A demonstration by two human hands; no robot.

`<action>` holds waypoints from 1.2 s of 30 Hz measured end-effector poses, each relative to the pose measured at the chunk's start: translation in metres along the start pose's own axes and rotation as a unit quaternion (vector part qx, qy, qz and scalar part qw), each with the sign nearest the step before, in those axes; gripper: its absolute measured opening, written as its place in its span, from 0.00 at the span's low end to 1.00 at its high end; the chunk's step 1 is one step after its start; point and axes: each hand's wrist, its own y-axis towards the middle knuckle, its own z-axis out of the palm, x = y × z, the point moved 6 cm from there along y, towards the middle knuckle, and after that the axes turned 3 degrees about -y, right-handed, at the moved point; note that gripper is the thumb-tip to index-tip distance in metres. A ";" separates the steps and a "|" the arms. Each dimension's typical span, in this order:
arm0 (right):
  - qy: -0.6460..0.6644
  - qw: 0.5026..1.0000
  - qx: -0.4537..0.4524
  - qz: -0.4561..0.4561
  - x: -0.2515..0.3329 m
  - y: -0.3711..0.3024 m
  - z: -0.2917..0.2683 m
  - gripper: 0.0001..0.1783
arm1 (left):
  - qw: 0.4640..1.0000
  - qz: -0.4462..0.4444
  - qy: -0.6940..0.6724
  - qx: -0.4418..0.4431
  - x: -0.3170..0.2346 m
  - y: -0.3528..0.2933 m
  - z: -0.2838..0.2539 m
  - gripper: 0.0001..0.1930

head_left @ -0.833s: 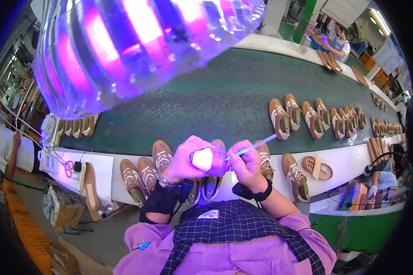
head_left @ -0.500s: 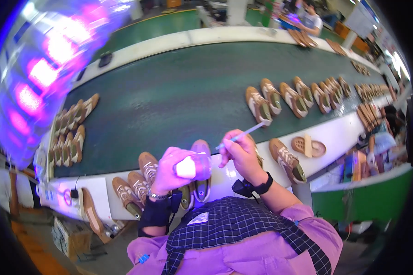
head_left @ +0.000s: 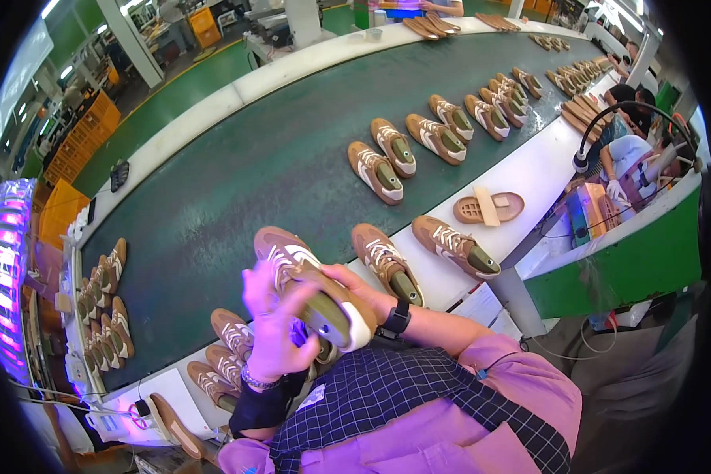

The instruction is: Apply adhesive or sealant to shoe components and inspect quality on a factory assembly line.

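Observation:
A brown sneaker [head_left: 343,307] with white stripes, white laces and an olive-green lining is held up tilted in front of my apron, heel towards me. My right hand [head_left: 363,294] grips it from the right side, fingers partly hidden behind it. My left hand [head_left: 275,340] is at the shoe's left side by the collar, its fingers apart but smeared by motion; whether they grip the shoe is unclear. To the right of the held shoe, a matching sneaker [head_left: 386,261] and another laced sneaker [head_left: 454,246] stand on the white ledge.
Several sneakers [head_left: 213,383] stand left on the white ledge [head_left: 482,229]. A tan sole [head_left: 507,207] lies right, with a strip across it. Rows of sneakers [head_left: 437,136] line the green belt [head_left: 237,166]. A violet-lit unit [head_left: 8,276] is far left; co-workers [head_left: 628,154] are at right.
The bottle in my left hand and the thin stick in my right are no longer seen in them. A sneaker is now lifted in my right hand. My view has turned.

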 end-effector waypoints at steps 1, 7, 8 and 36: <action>-0.029 0.999 0.006 -0.013 0.008 -0.004 0.005 0.27 | 0.984 -0.043 -0.128 -0.113 0.011 0.002 -0.005 0.42; -0.263 0.953 -0.009 -0.150 0.023 0.015 0.032 0.25 | 0.557 -0.258 -0.764 -0.200 0.049 -0.023 0.061 0.49; -0.392 0.898 -0.017 -0.201 0.026 0.019 0.038 0.24 | 0.524 -0.240 -0.802 -0.158 0.046 -0.026 0.066 0.49; -0.664 0.656 -0.360 -0.020 0.049 -0.080 -0.169 0.39 | 0.420 -0.327 -0.804 -0.264 0.129 -0.138 0.076 0.38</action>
